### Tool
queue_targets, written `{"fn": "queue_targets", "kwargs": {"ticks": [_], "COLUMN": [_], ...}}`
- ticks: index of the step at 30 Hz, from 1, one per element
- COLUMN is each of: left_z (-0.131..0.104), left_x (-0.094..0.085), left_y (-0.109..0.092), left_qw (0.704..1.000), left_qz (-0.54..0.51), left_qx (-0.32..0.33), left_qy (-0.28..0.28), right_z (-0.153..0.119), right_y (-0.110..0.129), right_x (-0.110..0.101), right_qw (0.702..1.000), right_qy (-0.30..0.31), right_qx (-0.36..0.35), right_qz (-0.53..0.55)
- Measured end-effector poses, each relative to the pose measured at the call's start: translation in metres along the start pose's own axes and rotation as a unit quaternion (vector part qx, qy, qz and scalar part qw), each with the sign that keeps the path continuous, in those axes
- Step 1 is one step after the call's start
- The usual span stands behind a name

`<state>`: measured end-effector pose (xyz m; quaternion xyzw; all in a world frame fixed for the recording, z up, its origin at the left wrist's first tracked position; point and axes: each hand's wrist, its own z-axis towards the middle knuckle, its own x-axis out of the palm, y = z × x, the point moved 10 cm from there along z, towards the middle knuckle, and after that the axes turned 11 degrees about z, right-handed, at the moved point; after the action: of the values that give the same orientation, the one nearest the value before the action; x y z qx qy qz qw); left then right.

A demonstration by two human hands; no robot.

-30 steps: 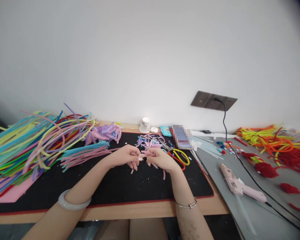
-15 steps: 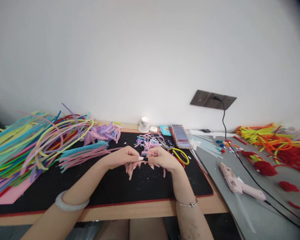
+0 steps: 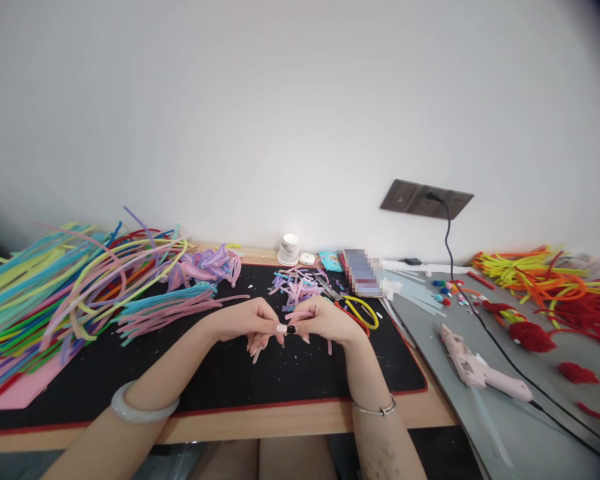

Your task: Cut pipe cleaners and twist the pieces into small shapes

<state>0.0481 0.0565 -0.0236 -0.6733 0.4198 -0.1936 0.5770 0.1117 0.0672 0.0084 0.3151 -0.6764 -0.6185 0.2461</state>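
My left hand (image 3: pixel 253 322) and my right hand (image 3: pixel 320 320) meet over the black mat (image 3: pixel 220 377), thumb tips side by side. Both are closed in a pinch on a pink pipe cleaner (image 3: pixel 329 346), mostly covered by the fingers. One pink end dangles under my right hand; a pale tip shows below my left fingers. Just behind the hands lies a heap of short purple, pink and blue pipe cleaner pieces (image 3: pixel 297 285). Yellow-handled scissors (image 3: pixel 363 313) rest close to my right hand. A bundle of pink and blue pipe cleaners (image 3: pixel 165 313) is left of my left hand.
Long coloured pipe cleaners (image 3: pixel 80 287) cover the left side. A paper cup (image 3: pixel 289 248) and a phone-like pixelated object (image 3: pixel 363 273) stand along the back. At right, a corded glue gun (image 3: pixel 480 373) and red fuzzy pieces (image 3: pixel 533 335) lie on a grey board (image 3: pixel 445 347).
My thumbs have dropped slightly and come together at the tips. The pale strip end under my left hand has shifted left and shows less.
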Motion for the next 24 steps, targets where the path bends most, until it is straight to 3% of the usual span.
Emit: {"fn": "queue_targets", "kwargs": {"ticks": [10, 16, 20, 24], "left_z": [-0.004, -0.002, 0.003, 0.003], "left_x": [0.014, 0.022, 0.018, 0.005], "left_y": [-0.002, 0.006, -0.003, -0.020], "left_qw": [0.996, 0.995, 0.999, 0.997], "left_qz": [-0.065, -0.051, 0.003, 0.045], "left_qx": [-0.022, -0.043, 0.006, 0.062], "left_qy": [0.050, 0.068, 0.041, -0.026], "right_z": [-0.005, 0.000, 0.005, 0.009], "right_y": [0.010, 0.016, 0.007, 0.003], "right_x": [0.002, -0.011, -0.021, -0.019], "right_qw": [1.000, 0.994, 0.985, 0.967], "right_qy": [-0.008, -0.086, -0.146, -0.145], "right_qx": [0.000, -0.058, -0.066, -0.069], "right_qz": [-0.027, -0.015, 0.066, 0.196]}}
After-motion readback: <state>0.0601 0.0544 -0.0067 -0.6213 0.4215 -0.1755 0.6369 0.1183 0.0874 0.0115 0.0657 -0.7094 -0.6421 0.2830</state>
